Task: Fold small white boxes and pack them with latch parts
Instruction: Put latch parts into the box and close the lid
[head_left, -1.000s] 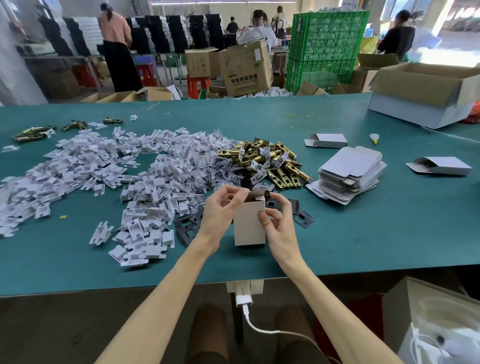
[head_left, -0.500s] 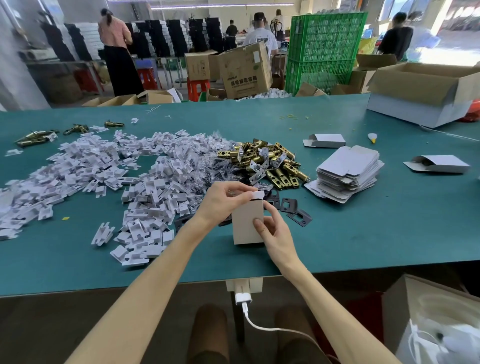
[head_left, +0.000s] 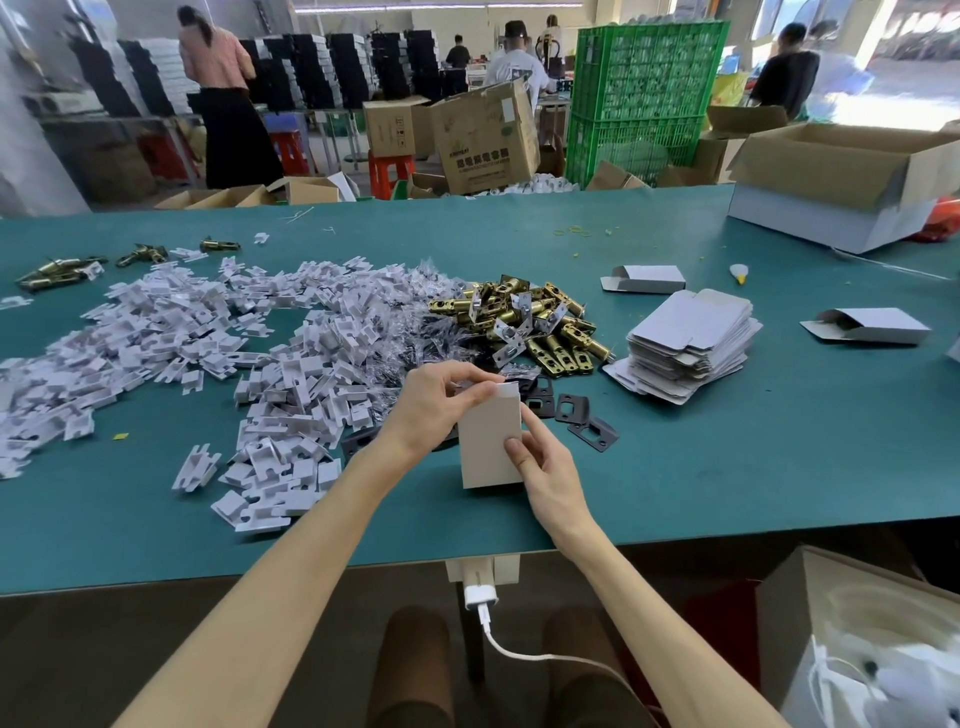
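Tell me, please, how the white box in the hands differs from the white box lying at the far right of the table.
The held box stands upright on the table; the far-right box lies on its side. The left hand pinches the held box's top flap and the right hand grips its side; the far-right box is untouched, its end flaps open. Both are small white cartons.

Bare green table (head_left: 727, 467) right of hands; white plastic pieces (head_left: 208, 343) crowd left; brass latches (head_left: 535, 322), black plates (head_left: 576, 415) behind
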